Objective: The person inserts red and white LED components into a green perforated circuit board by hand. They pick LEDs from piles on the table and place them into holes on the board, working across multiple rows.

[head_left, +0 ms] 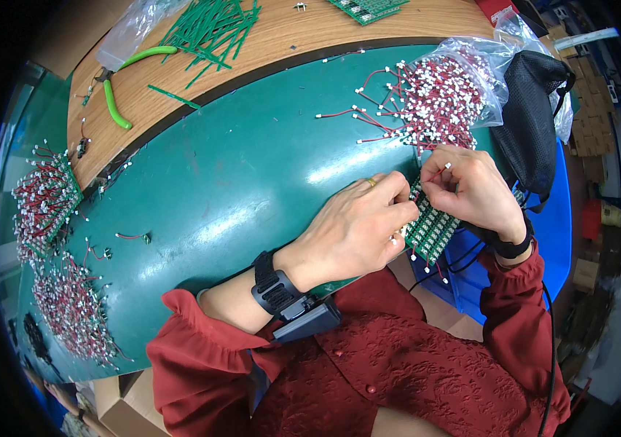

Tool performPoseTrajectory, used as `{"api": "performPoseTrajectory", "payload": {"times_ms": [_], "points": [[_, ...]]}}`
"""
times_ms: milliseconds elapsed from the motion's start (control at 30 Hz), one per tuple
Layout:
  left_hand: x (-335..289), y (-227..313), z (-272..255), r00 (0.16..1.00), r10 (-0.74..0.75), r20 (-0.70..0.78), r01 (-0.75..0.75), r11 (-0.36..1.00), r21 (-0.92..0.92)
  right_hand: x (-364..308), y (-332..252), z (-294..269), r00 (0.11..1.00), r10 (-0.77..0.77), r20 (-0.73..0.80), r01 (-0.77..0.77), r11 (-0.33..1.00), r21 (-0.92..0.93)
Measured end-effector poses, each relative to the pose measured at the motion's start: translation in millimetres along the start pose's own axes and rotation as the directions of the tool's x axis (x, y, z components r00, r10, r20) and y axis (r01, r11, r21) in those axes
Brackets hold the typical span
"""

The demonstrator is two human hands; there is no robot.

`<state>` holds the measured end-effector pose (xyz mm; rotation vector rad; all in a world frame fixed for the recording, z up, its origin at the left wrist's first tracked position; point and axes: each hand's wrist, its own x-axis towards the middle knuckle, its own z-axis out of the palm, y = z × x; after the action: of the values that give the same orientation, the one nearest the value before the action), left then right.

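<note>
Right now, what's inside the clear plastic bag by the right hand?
The clear plastic bag holds a heap of red-wired connector leads, some spilling onto the green mat. Whatever lies under the heap is hidden.

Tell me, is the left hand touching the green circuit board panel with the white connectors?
Touching. The head view shows the left hand lying on the green circuit board panel, its fingers curled over the panel's near edge with no gap.

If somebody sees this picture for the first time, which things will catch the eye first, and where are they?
First the two hands at centre right: the left hand holds a green circuit board, and the right hand pinches a small red wire lead above it. Just behind, an open clear bag spills red wire leads onto the green table mat. Green-handled pliers lie on the wooden board at upper left.
</note>
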<state>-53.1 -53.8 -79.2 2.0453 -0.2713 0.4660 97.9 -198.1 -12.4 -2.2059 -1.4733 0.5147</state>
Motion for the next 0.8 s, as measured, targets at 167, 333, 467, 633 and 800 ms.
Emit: {"api": "performPoseTrajectory", "payload": {"times_ms": [167,333,467,633,800], "points": [[0.3,0.1,-0.2,1.0,0.005,0.016,-0.005,1.0,-0.002,-3.9,6.6,3.3,0.998,0.061,-0.018,-0.058,0.991,0.122],[0.2,-0.7,0.5,1.0,0.012,0.004,-0.012,1.0,-0.019,-5.2,6.2,1.0,0.998,0.063,-0.012,-0.061,0.994,0.092],[-0.6,-1.0,0.3,1.0,0.016,0.006,-0.016,1.0,-0.019,-3.0,3.3,0.2,1.0,0.031,-0.003,-0.031,0.999,0.015],[-1.2,-0.6,0.0,1.0,-0.002,0.014,0.003,0.998,-0.062,-2.2,2.8,-1.9,0.998,0.052,0.02,-0.052,0.999,0.012],[-1.5,-0.5,-1.2,1.0,-0.012,0.016,0.013,0.997,-0.08,-2.9,4.7,-3.5,0.997,0.07,0.013,-0.071,0.996,0.055]]}}
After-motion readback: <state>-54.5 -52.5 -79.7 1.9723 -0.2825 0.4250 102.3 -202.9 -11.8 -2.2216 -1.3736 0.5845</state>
